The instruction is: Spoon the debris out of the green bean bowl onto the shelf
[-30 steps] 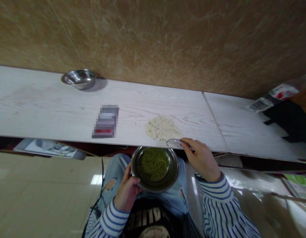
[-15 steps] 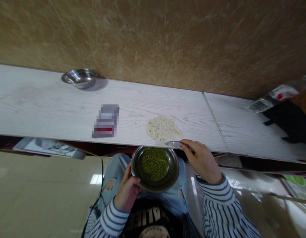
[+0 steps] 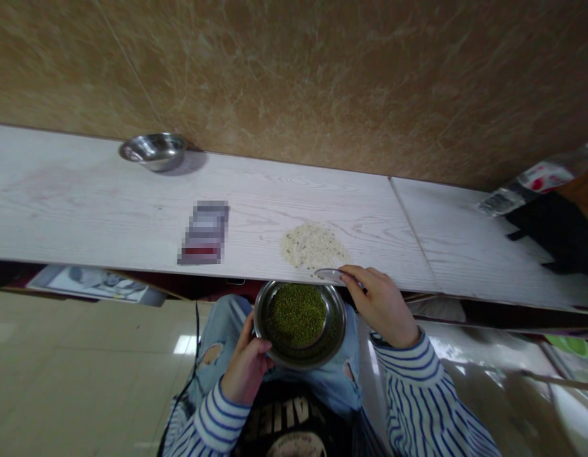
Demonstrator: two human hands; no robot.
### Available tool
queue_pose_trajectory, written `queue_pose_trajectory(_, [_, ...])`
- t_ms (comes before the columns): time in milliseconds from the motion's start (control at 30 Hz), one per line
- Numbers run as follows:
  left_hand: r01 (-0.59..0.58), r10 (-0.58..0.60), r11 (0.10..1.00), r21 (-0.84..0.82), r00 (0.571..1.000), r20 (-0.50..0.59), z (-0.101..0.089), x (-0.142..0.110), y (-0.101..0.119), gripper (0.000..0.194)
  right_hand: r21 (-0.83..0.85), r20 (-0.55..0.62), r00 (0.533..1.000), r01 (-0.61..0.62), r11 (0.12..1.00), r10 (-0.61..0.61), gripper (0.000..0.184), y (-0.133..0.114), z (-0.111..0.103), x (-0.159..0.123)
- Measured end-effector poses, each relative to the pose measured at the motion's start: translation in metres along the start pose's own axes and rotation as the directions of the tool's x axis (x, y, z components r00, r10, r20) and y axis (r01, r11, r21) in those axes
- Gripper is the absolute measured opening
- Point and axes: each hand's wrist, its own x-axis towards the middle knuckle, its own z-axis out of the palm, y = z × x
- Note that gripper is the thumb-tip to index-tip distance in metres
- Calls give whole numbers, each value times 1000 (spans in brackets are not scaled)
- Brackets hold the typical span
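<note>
My left hand (image 3: 249, 371) grips the left rim of a stainless steel bowl (image 3: 339, 336), thumb on top, over my lap at the table's front edge. Green mung beans (image 3: 298, 315) cover the bowl's bottom. Between the thumb and fingers of my right hand (image 3: 382, 306) is a clear spoon (image 3: 328, 275), its tip pointing left, low over the table edge. Just behind the spoon lies a flat heap of white grains that look like rice (image 3: 313, 245), dotted with green beans. Whether the spoon carries any beans is too small to tell.
A second steel bowl (image 3: 153, 152) stands by the wall at the back left. A blurred-out flat object (image 3: 204, 233) lies left of the heap. At the right are a black item (image 3: 555, 231) and a clear plastic package (image 3: 527, 184). An open drawer (image 3: 91, 284) sits below.
My right hand and the spoon have shifted slightly left along the table edge. The bowl in my left hand has hardly moved.
</note>
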Motion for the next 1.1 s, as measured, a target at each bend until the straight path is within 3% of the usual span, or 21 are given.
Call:
queue_pose_trajectory(767, [10,-10,1000,-4,1000,29,8,1,3,71,11,63,997,51,999,-51,24,-10,-1,-5])
queue_pose_trajectory(967, [32,-31,999,-19,999,40,7,2,2,74,-34,-32,999,-13,999,12,25,-11,1,-5])
queue_pose_trajectory(1100, [20,-19,999,-39,1000,25,5,1,3,71,-25,-35,999,4,1000,-5,25,-21,9,-1])
